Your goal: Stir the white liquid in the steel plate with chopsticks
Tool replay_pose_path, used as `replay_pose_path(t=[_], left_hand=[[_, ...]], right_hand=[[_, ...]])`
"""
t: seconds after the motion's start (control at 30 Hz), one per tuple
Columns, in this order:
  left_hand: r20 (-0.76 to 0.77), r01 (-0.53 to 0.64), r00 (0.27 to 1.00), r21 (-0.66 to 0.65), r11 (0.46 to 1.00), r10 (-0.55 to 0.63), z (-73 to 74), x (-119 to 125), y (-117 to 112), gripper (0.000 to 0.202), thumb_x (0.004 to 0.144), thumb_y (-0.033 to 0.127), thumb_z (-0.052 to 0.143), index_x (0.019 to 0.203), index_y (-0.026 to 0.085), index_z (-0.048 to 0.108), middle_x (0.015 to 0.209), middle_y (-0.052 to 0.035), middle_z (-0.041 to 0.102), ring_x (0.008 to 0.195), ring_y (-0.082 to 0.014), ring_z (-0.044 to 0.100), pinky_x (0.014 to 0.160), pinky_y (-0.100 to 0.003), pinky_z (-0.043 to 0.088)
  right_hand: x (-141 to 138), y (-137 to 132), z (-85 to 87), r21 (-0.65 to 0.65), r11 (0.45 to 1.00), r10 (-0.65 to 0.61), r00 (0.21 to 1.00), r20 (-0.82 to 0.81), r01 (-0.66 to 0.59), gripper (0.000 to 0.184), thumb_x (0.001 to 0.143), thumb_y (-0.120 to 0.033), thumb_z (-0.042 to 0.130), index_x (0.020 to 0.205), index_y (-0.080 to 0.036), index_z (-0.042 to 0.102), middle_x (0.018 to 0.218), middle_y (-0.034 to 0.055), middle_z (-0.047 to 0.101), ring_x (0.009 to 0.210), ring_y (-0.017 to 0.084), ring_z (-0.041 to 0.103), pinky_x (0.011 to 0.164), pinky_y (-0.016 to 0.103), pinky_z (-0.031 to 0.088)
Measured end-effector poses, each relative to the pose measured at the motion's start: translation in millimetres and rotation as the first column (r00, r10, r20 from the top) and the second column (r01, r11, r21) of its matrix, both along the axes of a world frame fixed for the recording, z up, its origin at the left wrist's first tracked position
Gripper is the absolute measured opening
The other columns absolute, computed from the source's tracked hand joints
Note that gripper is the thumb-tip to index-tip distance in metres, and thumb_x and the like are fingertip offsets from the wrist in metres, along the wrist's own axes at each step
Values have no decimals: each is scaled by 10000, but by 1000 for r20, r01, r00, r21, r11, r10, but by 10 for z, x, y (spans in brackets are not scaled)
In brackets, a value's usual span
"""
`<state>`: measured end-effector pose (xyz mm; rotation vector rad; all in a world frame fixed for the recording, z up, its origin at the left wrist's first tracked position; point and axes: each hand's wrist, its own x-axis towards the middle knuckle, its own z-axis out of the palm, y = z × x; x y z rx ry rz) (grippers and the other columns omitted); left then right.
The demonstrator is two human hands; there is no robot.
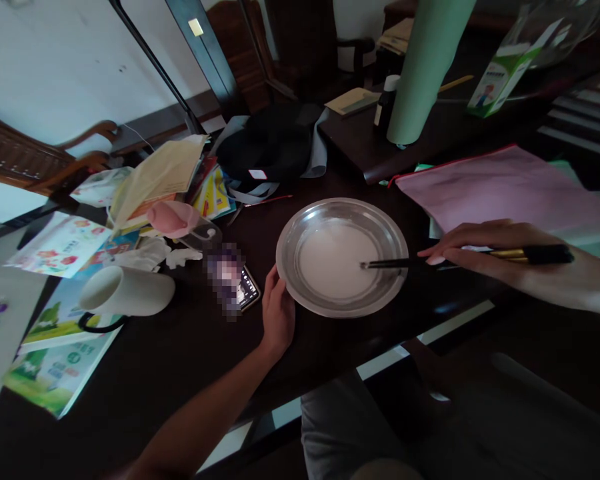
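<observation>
One metal bowl (288,253) stands on the dark table (180,373), in front of the person, and it is the centre of my clock, with 12 o'clock at the far side. Inside it there is a white liquid (330,260), which covers the bottom. At 3 o'clock the right hand (505,257) holds dark chopsticks (393,264) closed between its fingers; their tips reach over the liquid, but I cannot tell if they dip into it. At 8 o'clock the left hand (279,313) touches the outer edge of the bowl with its fingers; whether it grips firmly, I cannot tell.

Near this hand, between 8 and 9 o'clock, lies a phone (251,293) with a lit screen, partly blurred. Farther, at 9 o'clock, is a white mug (140,293) with a black handle. A black bag (270,147) lies at 11 o'clock, a pale green cylinder (427,73) stands at 1 o'clock, and a pink pouch (480,187) lies at 2 o'clock.
</observation>
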<state>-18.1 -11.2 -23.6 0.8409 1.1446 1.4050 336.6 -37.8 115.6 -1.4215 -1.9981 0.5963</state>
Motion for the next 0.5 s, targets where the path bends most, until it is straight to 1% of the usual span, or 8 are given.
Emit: replay_pose_path(t=[0.07,0.13,0.23,0.3,0.4,0.5], left_hand=[[-10,0,1000,1,1000,0,-4,0,-2,333,904,520,774,1140,285,782,1285,-58,765,1263,-270,702,1120,-397,544],[-11,-4,1000,-1,1000,4,-6,3,-3,341,902,521,777,1149,285,784,1272,-58,770,1267,-276,703,1120,-401,546],[-2,-12,1000,2,1000,12,-2,12,-2,367,891,527,789,1168,287,783,1267,-57,775,1269,-275,707,1120,-395,549],[10,-16,1000,2,1000,16,5,20,-1,380,883,526,800,1180,290,784,1265,-55,777,1259,-268,714,1112,-385,556],[25,-34,999,-6,999,34,17,33,-1,374,871,509,817,1176,293,790,1263,-53,780,1246,-268,724,1093,-378,572],[32,-42,999,-11,999,43,22,41,-1,365,867,501,819,1163,289,792,1262,-54,779,1250,-272,721,1090,-382,576]], right_hand=[[-32,-39,5,-32,998,53,999,-9,-53,276,1046,-564,636,1021,-419,869,1037,6,873,937,282,813,844,470,603],[-115,-47,-19,-41,995,94,994,-57,-96,259,1057,-531,637,1020,-406,861,1042,-3,880,950,271,818,876,472,580],[-278,0,-106,-70,980,179,978,-111,-187,245,1061,-500,643,1072,-373,853,1082,-3,885,967,251,826,882,454,566],[-377,65,-190,-89,972,209,973,-100,-218,257,1075,-483,618,1119,-371,846,1124,-7,882,989,246,825,890,456,562],[-471,191,-330,-71,980,179,981,-78,-185,280,1091,-491,580,1147,-381,831,1160,-10,877,1032,252,819,946,489,534],[-483,317,-423,-16,990,138,986,-96,-141,270,1078,-504,595,1114,-376,830,1156,-6,878,1055,255,817,941,479,535]])
